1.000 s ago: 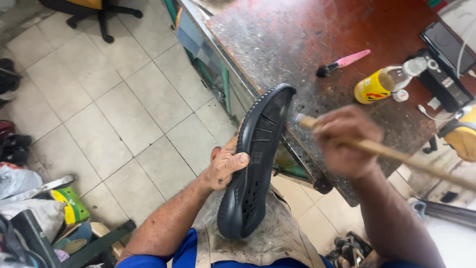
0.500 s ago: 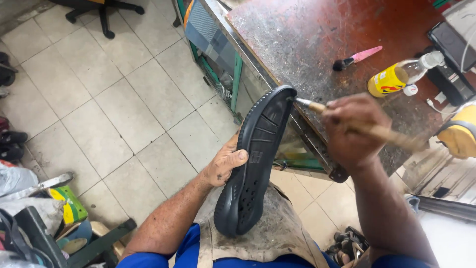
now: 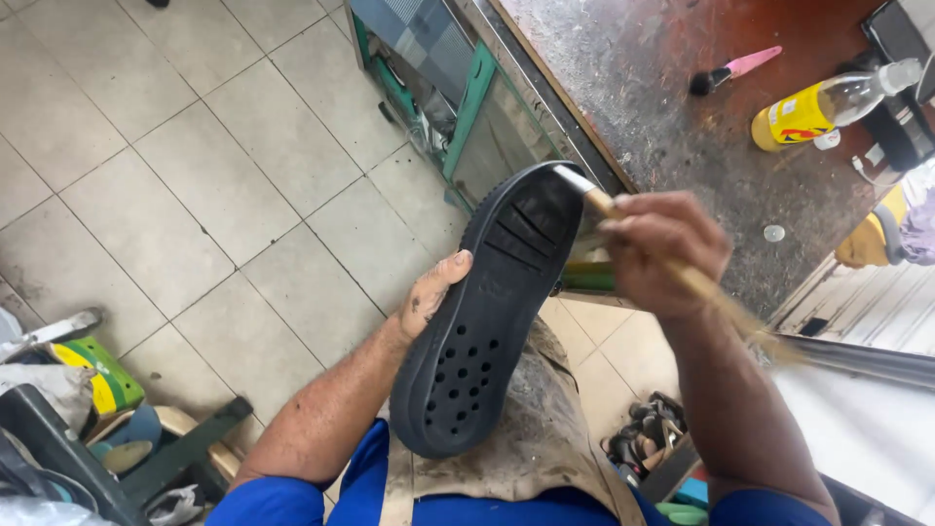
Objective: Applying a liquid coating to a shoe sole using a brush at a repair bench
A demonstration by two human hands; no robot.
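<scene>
A black rubber shoe sole (image 3: 487, 321) with grooves and round holes stands tilted on my lap, heel end resting on a stained cloth (image 3: 531, 438). My left hand (image 3: 433, 292) grips its left edge from behind, thumb on the rim. My right hand (image 3: 662, 248) is closed around a long wooden-handled brush (image 3: 701, 287). The brush's metal-banded tip touches the sole's upper right rim at the toe end.
A worn dark-red workbench (image 3: 662, 88) lies ahead with a yellow-labelled plastic bottle (image 3: 828, 102), a pink-handled brush (image 3: 735, 68) and a small cap (image 3: 774, 234). Green-framed glass shelving (image 3: 467, 107) stands under it. Tiled floor (image 3: 195, 195) spreads left; clutter (image 3: 88, 390) sits lower left.
The brush tip has slid along the toe rim of the sole, and my right hand has shifted slightly. My view has moved closer. The left hand keeps its hold.
</scene>
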